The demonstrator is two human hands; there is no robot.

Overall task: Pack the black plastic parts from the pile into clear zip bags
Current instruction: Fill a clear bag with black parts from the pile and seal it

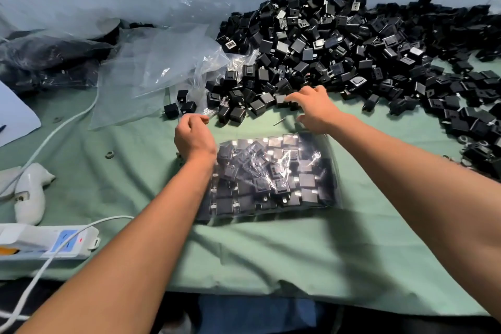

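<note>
Filled clear zip bag [271, 176] lying flat mid-counter on the wrinkled green cloth [271, 252], packed with boxy black plastic parts, crinkled film glinting. Left hand [193, 135] at the bag's far left corner, fingers curled, pinching something thin (cannot tell what). Right hand [311, 108] at the near edge of the pile [352, 43], fingers spread and bent over the cubes, grip hidden. Heaped toward the far right corner, glossy and square. Empty clear bags [162, 68] slumped far left of it.
</note>
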